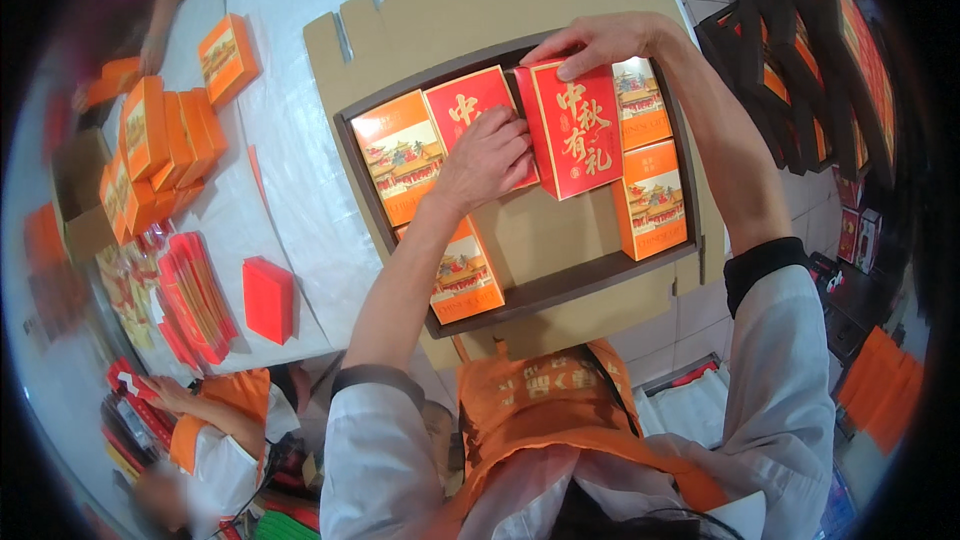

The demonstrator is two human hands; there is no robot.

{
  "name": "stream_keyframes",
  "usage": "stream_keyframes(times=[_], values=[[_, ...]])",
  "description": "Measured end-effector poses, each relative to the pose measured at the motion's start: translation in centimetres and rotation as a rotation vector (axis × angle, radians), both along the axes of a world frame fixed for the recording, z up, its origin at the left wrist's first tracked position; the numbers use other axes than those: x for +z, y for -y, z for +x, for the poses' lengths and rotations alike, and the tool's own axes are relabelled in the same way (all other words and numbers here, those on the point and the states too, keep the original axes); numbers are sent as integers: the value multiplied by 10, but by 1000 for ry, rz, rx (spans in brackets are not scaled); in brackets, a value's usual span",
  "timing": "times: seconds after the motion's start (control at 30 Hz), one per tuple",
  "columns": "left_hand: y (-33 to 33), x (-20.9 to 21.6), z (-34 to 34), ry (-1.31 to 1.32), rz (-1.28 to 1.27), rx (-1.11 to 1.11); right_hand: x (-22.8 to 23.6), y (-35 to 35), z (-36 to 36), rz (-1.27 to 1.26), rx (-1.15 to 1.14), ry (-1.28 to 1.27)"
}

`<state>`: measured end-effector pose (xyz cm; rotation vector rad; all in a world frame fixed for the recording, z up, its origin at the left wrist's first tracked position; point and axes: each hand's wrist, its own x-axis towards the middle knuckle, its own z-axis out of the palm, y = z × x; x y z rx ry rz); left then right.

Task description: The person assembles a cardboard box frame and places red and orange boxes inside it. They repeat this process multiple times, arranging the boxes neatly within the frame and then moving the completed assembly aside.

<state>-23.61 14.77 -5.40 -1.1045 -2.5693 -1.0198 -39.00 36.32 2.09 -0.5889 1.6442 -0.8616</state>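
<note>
A tilted red gift box with gold lettering is raised at the right of a dark-rimmed tray. My right hand grips its top edge, thumb on the front face and fingers behind. Beside it, my left hand lies over a second red box, its fingers curled where the two red boxes meet; the fingertips are partly hidden. Orange picture boxes fill the tray's sides: an upper left one, a lower left one, an upper right one and a lower right one.
Under the tray lies a brown cardboard sheet. Left on the table are stacked orange boxes, a lone orange box, red packets and a red box. Filled trays lean at right. Co-workers stand at the left.
</note>
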Motion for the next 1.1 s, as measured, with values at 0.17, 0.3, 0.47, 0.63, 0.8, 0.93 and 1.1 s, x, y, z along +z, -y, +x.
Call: stream_keyframes(times=[0.17,0.3,0.47,0.63,0.8,0.93,1.1], values=[[-3,1,1,-36,53,-3,-4,8,-4,28,16,31],[-9,-4,4,-67,78,48,-8,9,-5,7,16,39],[-13,-5,9,41,9,156,-13,11,-8,-13,20,61],[-15,2,26,44,-41,160,-29,16,1,27,10,-185],[-32,1,38,-178,-416,97,-59,6,59,-16,-221,-1094],[-35,-5,39,-78,-342,177,-63,-28,128,-10,-611,-1373],[-38,-8,44,-88,-434,260,-49,-47,117,124,-654,-1547]])
